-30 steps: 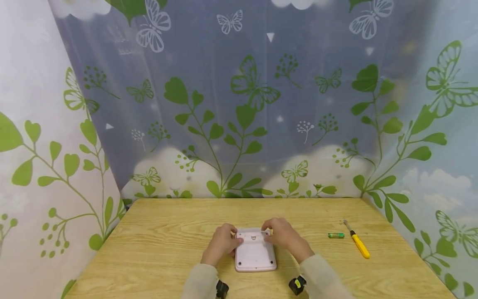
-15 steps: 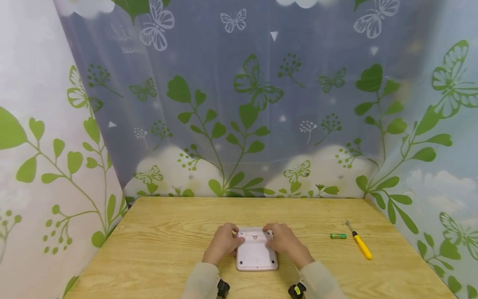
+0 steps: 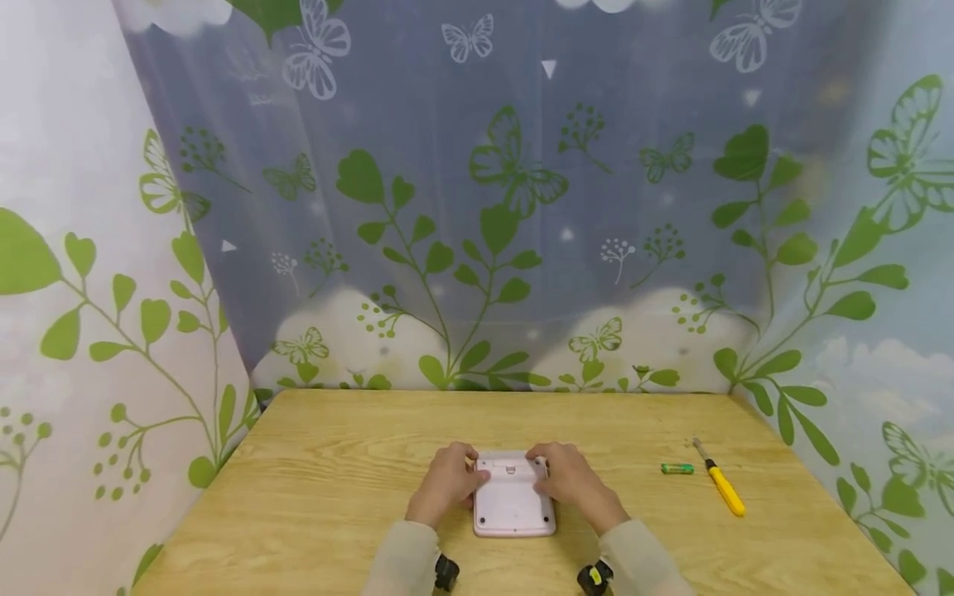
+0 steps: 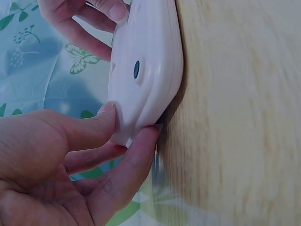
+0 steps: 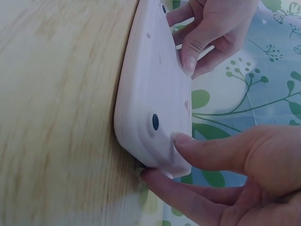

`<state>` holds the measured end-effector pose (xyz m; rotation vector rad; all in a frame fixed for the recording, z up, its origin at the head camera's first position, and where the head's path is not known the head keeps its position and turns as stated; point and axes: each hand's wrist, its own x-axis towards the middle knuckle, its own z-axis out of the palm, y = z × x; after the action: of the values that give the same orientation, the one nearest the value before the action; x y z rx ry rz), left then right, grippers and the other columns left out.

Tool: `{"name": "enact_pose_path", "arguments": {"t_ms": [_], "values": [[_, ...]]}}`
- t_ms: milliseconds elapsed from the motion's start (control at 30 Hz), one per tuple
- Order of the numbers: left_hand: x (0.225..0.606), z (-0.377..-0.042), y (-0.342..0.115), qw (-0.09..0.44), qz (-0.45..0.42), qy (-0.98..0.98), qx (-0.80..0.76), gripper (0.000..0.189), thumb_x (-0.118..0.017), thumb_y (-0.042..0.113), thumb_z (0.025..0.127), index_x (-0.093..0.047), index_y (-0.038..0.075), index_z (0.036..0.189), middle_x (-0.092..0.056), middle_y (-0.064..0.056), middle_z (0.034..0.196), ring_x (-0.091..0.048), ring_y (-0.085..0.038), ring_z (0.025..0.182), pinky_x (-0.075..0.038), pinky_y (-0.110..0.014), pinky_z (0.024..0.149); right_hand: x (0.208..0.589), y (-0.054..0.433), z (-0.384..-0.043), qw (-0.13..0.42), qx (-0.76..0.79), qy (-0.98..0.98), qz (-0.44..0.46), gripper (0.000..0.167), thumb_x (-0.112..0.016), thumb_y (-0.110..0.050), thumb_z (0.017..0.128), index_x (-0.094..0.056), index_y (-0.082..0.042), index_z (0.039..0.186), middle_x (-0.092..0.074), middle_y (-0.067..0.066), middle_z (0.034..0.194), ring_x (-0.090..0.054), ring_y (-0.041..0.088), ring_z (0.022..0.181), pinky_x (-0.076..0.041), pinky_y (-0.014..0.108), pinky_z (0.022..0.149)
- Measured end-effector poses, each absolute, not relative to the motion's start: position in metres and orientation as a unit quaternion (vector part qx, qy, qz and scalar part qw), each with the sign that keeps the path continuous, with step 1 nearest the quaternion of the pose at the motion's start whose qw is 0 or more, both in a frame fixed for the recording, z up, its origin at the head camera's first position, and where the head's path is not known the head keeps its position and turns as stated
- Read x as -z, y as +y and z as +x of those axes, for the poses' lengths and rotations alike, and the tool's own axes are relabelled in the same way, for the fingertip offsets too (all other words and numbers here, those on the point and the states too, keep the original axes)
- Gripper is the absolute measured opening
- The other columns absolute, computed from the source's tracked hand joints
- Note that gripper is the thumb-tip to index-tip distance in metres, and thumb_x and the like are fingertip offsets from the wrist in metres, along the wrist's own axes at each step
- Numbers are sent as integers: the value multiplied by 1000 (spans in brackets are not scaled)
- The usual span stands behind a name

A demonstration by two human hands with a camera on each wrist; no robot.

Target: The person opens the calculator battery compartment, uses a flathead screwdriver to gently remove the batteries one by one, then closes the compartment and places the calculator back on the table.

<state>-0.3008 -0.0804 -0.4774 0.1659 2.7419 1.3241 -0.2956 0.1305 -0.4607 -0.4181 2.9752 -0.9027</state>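
A pale pink calculator lies face down on the wooden table, its back with dark round feet and a battery cover latch turned up. My left hand holds its far left corner, thumb on the back and fingers at the side and underneath. At the far right corner, my right hand grips it the same way. In the left wrist view, the left thumb and index fingertip pinch the calculator's edge. The right wrist view shows the right thumb on the back, with the index fingertip at the lower edge.
To the right on the table lies a green battery. Beside it is a screwdriver with a yellow handle, its tip pointing away. A patterned curtain hangs behind the table's far edge.
My right hand has settled lower against the calculator's far right corner. The left hand keeps its hold. The head view has shifted slightly; the battery and screwdriver stay where they were.
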Motion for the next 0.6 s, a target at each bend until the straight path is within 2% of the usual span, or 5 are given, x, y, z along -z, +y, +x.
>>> {"name": "enact_pose_path", "arguments": {"t_ms": [233,600], "values": [[477,-301,-82,52,60,896,-438,38,-73,10,96,-61,-8,128,-66,-13,87,-68,-20,59,-60,-31,53,462,130,-297,-1,288,948,-137,36,-81,5,82,-74,-3,117,-73,20,115,-68,32,102,-61,45,82],[475,-302,-86,77,52,892,-443,45,-75,11,95,-58,-6,133,-68,-15,92,-70,-21,67,-62,-34,59,464,132,-297,-3,286,949,-130,36,-81,3,83,-74,-4,117,-72,18,113,-67,30,101,-60,45,82]]}}
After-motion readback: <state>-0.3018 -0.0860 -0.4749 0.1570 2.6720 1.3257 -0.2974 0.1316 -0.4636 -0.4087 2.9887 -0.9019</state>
